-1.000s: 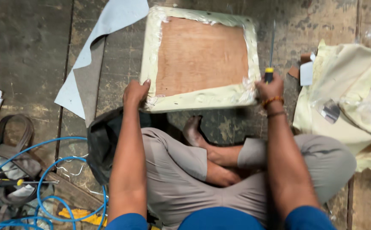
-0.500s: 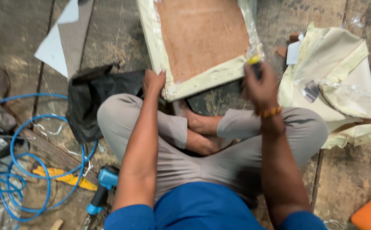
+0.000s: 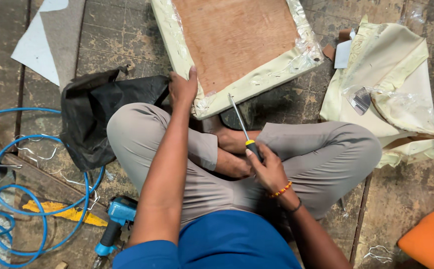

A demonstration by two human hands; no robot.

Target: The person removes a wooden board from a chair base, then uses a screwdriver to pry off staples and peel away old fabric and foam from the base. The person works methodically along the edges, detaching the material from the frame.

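While gripped, screwdriver (image 3: 240, 121) tip beyond right hand (image 3: 266, 169), toward seat panel (image 3: 237, 47)

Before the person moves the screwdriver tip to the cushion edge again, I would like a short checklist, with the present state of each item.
1. Left hand steadies the square seat cushion with wooden underside and cream fabric border: ok, it grips the near corner.
2. Right hand holds the yellow-and-black-handled screwdriver: ok, fingers wrapped on the handle.
3. Screwdriver tip at the cushion edge: ok, it appears to lie at the fabric border, near the left hand.
4. Left fingers out of the tip's path: not ok, the tip is close beside them.
5. Staples left in the border: cannot tell, too small.
6. Bare feet under the cushion edge kept clear: cannot tell, partly hidden.
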